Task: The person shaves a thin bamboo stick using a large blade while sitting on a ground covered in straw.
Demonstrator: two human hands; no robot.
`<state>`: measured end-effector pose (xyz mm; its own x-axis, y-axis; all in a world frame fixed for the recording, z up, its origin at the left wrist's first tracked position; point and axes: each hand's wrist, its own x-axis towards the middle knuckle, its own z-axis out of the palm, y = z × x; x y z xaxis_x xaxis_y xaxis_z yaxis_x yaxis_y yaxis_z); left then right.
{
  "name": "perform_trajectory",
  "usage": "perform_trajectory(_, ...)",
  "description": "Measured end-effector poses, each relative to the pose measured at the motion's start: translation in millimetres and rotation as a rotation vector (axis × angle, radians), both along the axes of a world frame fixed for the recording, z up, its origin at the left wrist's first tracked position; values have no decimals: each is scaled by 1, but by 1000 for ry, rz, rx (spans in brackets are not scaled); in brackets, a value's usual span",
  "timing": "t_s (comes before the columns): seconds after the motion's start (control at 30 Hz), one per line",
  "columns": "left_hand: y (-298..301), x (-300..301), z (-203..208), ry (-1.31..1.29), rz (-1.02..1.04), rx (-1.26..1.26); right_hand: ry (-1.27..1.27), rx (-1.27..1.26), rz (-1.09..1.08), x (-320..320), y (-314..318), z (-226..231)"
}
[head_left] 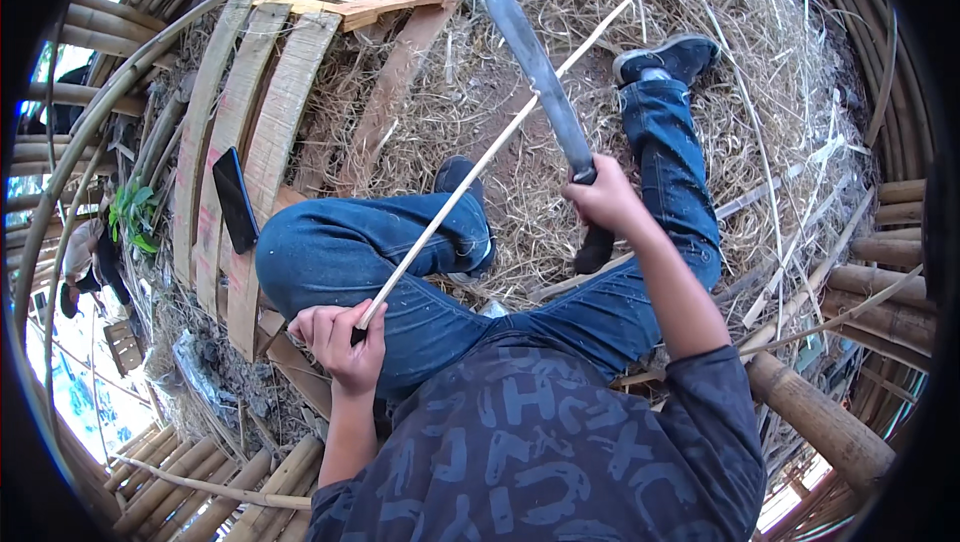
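Note:
A long, thin bamboo strip [480,164] runs from my left hand up and away to the right. My left hand [345,340] is closed around its near end, above my bent left knee; a small dark bit shows at the grip. My right hand [608,200] grips the dark handle of a machete [548,77], whose grey blade points away and slightly left. The blade crosses over the strip about midway along it; whether its edge touches the strip, I cannot tell.
A wooden pallet [273,107] stands at the left, with a dark phone [234,200] leaning on its slats. Pale shavings [540,182] cover the ground between my legs. Bamboo poles [820,417] lie at the right. Another person [92,257] is at the far left.

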<state>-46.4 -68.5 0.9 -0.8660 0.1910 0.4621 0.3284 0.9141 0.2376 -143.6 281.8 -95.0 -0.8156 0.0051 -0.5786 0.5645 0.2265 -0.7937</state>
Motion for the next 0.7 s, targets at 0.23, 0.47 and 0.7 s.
perform_trajectory(0.23,5,-1,3,8,-21,-13,57,-39,-232,-10,3,-13)
perform_trajectory(0.47,0,3,0,9,5,-12,117,-38,118,3,-14,8)
perform_trajectory(0.7,1,-1,0,4,7,-23,255,386,-41,1,-24,-28)
